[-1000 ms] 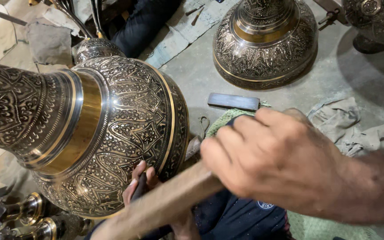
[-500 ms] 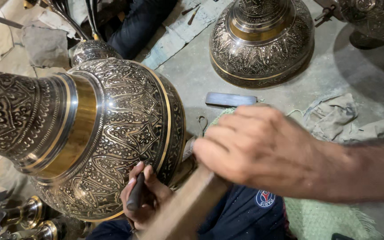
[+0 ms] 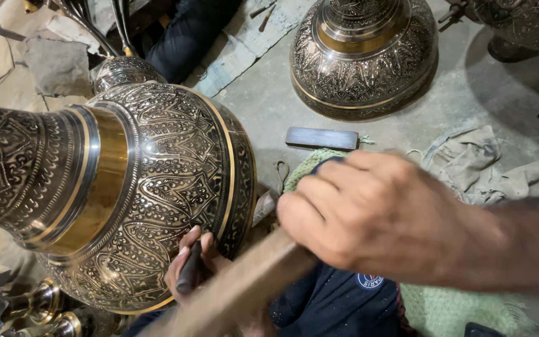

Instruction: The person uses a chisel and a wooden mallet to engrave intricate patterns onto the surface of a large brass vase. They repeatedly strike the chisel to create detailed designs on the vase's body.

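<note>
Two hands are at work: the right hand (image 3: 375, 218) and the left hand (image 3: 198, 271). Each grips one tool, so two tools in all: one blurred wooden mallet handle (image 3: 244, 287) and one dark slim metal chisel (image 3: 189, 269).

Large engraved brass vessels with gold bands number at least three: one big round-bodied vessel lying on its side (image 3: 126, 193), one upright engraved vessel on the concrete floor (image 3: 363, 56), and part of a third at the top right corner (image 3: 525, 25).

One flat dark rectangular stone bar (image 3: 321, 138) lies on the floor. One crumpled grey rag (image 3: 494, 168) and one green woven cloth (image 3: 438, 306) are there too.
</note>
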